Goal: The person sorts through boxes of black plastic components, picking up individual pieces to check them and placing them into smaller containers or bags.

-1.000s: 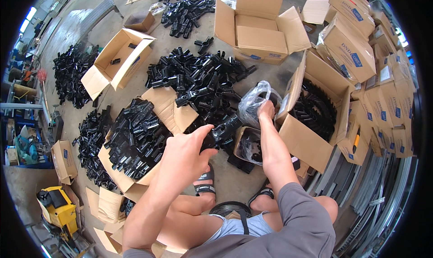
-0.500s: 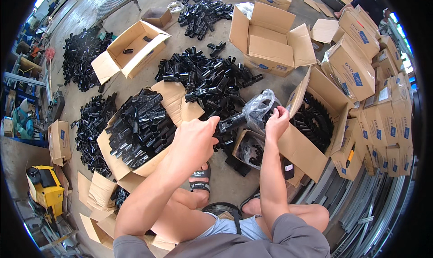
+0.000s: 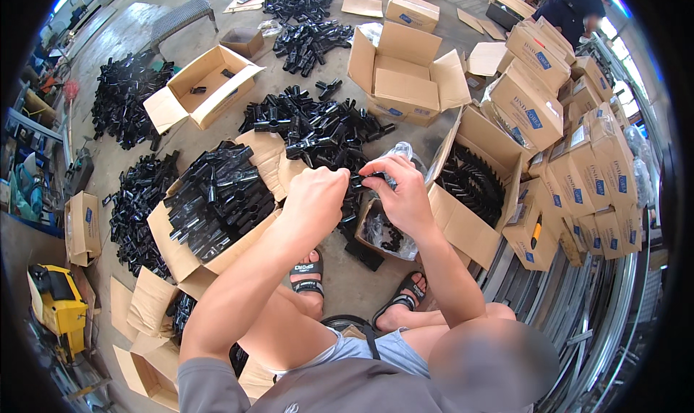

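My left hand (image 3: pixel 318 196) is closed, knuckles up, over the middle of the floor. A short black pipe fitting (image 3: pixel 356 181) shows at its fingertips, mostly hidden by both hands. Meeting it from the right, my right hand (image 3: pixel 402 193) has thumb and index finger pinched together at the fitting's end; what exactly they grip is hidden. A crumpled clear plastic bag (image 3: pixel 400 151) shows behind the right hand. Beneath that hand stands a small open carton (image 3: pixel 365 230) with clear plastic and small dark pieces inside. A heap of black pipe fittings (image 3: pixel 318 127) lies just beyond my hands.
An open carton (image 3: pixel 172 236) packed with black fittings stands at left, another carton (image 3: pixel 463 221) of dark parts at right. Two open cartons (image 3: pixel 213 109) (image 3: pixel 405 88) stand farther off. Stacked cartons (image 3: pixel 589 167) and metal profiles (image 3: pixel 578 319) line the right. A person (image 3: pixel 571 12) is at far right.
My right hand has moved left and now meets my left hand at the fitting. The view has shifted slightly, and more of the person at far right shows.
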### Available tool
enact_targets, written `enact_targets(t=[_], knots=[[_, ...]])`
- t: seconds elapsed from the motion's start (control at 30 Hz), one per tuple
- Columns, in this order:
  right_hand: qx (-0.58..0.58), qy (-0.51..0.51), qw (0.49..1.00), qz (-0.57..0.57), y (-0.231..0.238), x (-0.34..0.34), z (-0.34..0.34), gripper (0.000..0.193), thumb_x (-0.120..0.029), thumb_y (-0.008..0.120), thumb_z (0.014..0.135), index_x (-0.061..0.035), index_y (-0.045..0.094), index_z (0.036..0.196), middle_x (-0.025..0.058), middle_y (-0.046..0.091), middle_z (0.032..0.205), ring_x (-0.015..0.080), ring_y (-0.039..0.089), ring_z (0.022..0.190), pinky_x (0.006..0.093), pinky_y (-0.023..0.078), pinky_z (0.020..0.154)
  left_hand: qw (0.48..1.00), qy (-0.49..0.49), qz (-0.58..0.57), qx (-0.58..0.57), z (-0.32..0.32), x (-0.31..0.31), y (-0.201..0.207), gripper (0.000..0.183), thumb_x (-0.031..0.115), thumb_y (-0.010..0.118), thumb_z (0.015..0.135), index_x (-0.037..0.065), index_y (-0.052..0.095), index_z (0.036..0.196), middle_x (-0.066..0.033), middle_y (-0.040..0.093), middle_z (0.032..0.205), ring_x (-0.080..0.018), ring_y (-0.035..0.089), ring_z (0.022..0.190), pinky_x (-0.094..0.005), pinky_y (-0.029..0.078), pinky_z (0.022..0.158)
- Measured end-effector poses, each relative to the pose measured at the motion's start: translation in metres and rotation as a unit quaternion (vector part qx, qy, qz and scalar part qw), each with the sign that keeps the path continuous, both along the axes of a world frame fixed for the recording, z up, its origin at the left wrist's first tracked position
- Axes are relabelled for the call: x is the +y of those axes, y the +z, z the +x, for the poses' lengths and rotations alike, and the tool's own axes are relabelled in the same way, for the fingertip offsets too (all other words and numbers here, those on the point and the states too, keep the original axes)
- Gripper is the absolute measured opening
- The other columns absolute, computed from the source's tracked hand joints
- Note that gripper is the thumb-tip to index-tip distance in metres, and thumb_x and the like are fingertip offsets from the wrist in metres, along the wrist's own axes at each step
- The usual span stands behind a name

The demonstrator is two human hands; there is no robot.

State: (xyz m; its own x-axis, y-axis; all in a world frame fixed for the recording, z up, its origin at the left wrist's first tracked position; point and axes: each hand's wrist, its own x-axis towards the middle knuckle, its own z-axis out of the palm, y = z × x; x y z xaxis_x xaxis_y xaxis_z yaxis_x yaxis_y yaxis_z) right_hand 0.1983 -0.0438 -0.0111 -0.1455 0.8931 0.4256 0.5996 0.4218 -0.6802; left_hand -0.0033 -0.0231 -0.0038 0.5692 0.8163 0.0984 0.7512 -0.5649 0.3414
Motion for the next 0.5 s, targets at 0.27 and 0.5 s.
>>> enact_targets(t=[0.27,0.5], knots=[[-0.034,-0.018,0.999,0.001,0.003,-0.015,-0.001,0.013,-0.011,0.077,0.085,-0.0076,0.076,0.098,0.0069,0.071,0.098,0.0284,0.064,0.101,0.0405,0.045,0.097,1.0,-0.009,0.005,-0.003,-0.001,-0.009,0.009,0.037,0.006,0.082,0.075,0.001,0.066,0.108,-0.0198,0.07,0.079,-0.0379,0.072,0.081,-0.0483,0.056,0.07],[0.169,-0.138,0.976,-0.019,-0.005,-0.034,0.003,0.013,-0.006,0.073,0.093,-0.0042,0.073,0.106,0.0088,0.073,0.097,0.0191,0.069,0.088,0.0328,0.055,0.082,0.998,0.026,-0.034,-0.035,-0.001,-0.016,0.032,0.057,0.006,0.081,0.078,0.01,0.053,0.128,-0.0189,0.067,0.073,-0.0405,0.069,0.08,-0.0502,0.051,0.07]])
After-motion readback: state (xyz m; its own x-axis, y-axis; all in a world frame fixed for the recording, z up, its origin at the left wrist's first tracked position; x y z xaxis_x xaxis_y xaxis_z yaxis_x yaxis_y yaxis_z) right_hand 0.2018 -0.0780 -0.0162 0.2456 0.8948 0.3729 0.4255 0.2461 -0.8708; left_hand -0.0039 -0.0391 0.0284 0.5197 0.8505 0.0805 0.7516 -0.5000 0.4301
